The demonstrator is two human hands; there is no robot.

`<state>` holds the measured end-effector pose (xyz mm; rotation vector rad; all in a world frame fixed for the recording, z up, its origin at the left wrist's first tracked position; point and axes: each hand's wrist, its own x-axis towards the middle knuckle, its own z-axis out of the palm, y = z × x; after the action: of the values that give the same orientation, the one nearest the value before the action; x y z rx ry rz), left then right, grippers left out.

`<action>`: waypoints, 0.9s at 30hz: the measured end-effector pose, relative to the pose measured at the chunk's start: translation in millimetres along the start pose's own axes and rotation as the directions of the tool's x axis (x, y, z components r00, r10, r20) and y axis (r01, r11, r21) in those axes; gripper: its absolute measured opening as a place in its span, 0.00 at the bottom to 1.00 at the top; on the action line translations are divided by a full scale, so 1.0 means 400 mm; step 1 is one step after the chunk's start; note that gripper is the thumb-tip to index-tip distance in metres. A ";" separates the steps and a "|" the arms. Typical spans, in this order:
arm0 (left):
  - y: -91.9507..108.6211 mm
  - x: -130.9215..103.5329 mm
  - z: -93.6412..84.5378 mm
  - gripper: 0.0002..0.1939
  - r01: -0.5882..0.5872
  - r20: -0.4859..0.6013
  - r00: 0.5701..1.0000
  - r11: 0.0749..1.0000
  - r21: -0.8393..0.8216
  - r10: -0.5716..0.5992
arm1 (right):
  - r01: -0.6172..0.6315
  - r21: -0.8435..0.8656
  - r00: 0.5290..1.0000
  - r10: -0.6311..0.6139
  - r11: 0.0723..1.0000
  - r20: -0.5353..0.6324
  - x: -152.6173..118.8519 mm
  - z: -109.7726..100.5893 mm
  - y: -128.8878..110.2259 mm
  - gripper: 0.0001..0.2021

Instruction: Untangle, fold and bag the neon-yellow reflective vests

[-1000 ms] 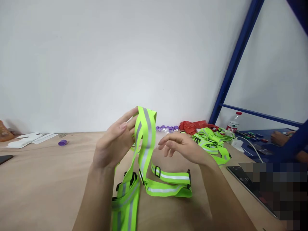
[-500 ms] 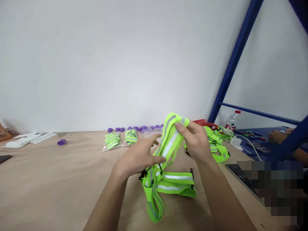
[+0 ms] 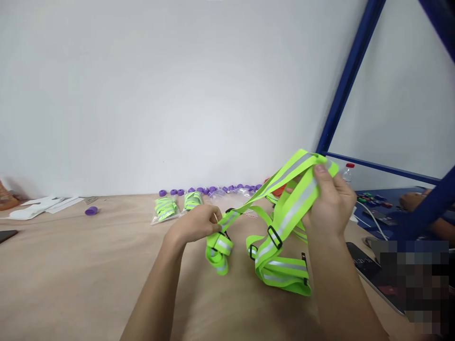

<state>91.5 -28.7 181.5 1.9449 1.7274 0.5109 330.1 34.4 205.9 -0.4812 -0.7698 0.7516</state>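
A neon-yellow reflective strap harness with silver stripes and black buckles stretches between my two hands above the table. My right hand is closed round its raised upper loops, thumb on top. My left hand pinches a strap lower down on the left, where a bunched end dangles below the fingers. Lower right, folded straps of the same harness hang or rest near the tabletop; contact with it is unclear. Two clear bags with folded yellow straps lie beyond my left hand.
Several purple caps line the wall, and another purple cap lies at left by white sheets. A blue metal frame rises at right. Near my right forearm lies a black-screened device. Another person's hand is at far right.
My right hand has moved right and slightly up with the harness loops. My left hand has shifted a little left and closed on a strap, and the bunched straps are now spread apart.
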 end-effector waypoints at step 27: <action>-0.008 0.178 0.361 0.26 0.278 0.261 0.951 0.828 -0.486 -0.166 | -0.305 0.215 0.939 0.255 0.928 0.232 -0.049 0.034 -0.003 0.11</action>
<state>181.1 26.2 59.7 1.3409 1.4646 0.5896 310.6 20.7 206.7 -0.2928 -0.7882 1.1646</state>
